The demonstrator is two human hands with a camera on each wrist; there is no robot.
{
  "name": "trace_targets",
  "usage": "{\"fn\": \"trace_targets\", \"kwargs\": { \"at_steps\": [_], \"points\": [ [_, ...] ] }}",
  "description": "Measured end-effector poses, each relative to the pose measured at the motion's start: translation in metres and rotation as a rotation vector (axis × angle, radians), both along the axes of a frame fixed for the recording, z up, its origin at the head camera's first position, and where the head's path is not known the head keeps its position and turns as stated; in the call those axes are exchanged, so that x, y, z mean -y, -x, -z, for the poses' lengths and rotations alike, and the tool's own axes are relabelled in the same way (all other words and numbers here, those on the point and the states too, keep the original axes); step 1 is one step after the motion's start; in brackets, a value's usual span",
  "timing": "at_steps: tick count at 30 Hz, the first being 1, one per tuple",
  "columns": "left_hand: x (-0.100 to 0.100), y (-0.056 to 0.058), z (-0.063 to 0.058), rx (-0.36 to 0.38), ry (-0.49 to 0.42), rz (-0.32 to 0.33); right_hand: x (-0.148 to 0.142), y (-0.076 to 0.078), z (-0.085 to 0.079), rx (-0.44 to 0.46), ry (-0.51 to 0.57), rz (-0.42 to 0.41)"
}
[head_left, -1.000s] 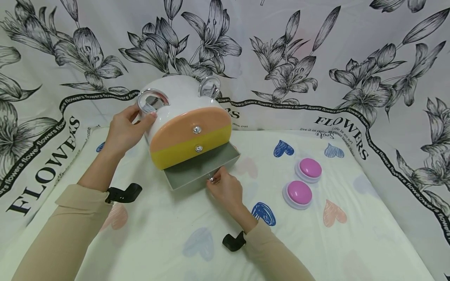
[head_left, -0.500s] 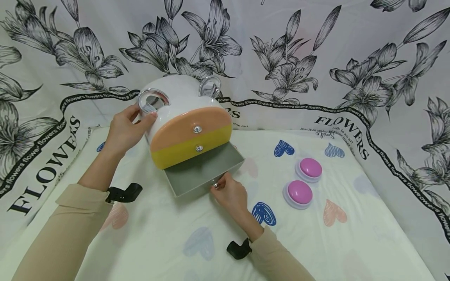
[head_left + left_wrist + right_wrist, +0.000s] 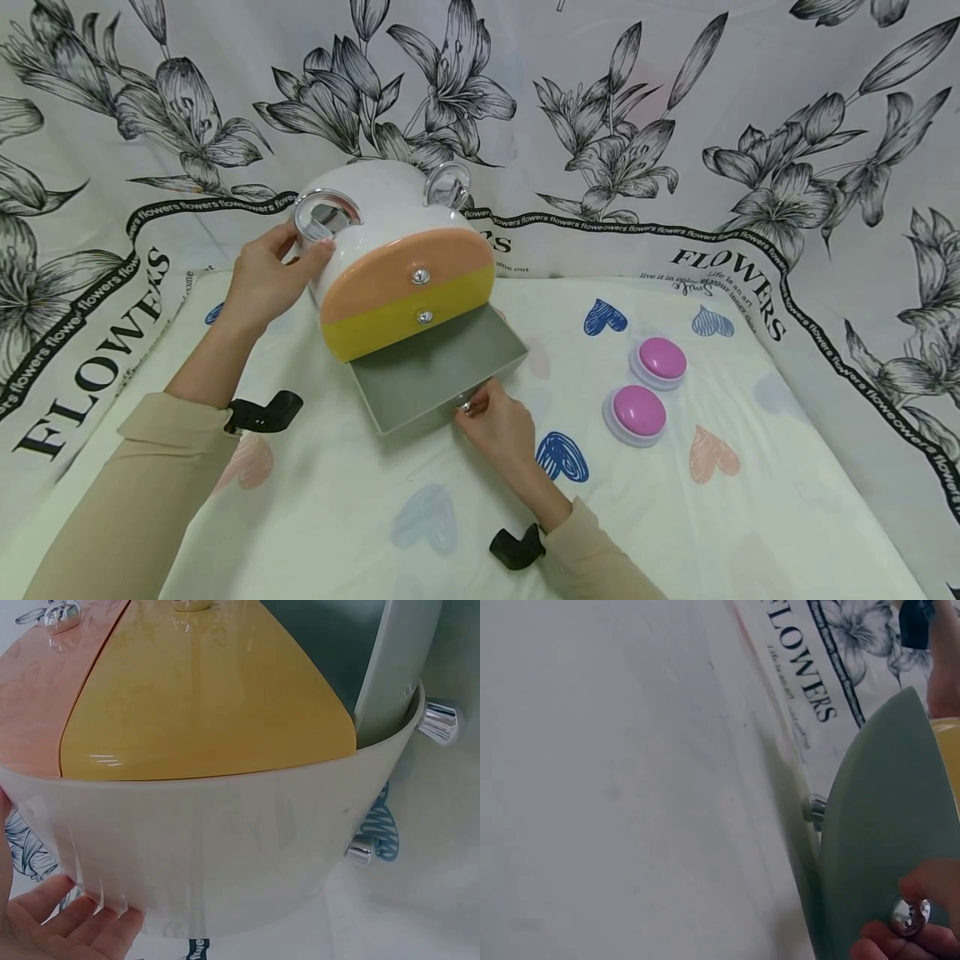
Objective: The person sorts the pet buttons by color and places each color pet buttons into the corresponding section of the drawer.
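A small white alarm-clock-shaped drawer cabinet stands at centre left, with orange and yellow drawers closed. Its green bottom drawer is pulled well out, with no contents visible in it. My right hand pinches the silver knob on the green drawer's front between thumb and fingers. My left hand grips the cabinet's upper left side, just under a silver bell-like knob. In the left wrist view its fingers lie against the white shell.
Two pink-topped round push lights or buttons with pale bases sit on the right. A heart-printed cloth covers the surface, and a flower-printed curtain hangs behind. Short silver feet show under the cabinet.
My right hand has drawn the green drawer further out, toward me and slightly right. My left hand and the cabinet body have stayed put.
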State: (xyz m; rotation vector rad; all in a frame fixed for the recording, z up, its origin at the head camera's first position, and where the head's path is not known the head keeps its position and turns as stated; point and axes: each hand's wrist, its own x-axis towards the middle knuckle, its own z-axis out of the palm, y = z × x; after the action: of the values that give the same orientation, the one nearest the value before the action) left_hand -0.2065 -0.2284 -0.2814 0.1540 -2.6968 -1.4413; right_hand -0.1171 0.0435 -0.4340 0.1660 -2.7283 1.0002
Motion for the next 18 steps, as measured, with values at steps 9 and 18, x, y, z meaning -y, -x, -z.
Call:
{"fn": "trace_targets", "kwargs": {
  "at_steps": [9,18],
  "points": [
    [0.002,0.001,0.002,-0.013,0.005,0.012,-0.003,-0.007,0.002,-0.024,0.002,0.003],
    [0.002,0.001,0.001,-0.009,-0.003,0.012,-0.005,-0.014,0.003,-0.053,-0.002,0.017]
  ]
}}
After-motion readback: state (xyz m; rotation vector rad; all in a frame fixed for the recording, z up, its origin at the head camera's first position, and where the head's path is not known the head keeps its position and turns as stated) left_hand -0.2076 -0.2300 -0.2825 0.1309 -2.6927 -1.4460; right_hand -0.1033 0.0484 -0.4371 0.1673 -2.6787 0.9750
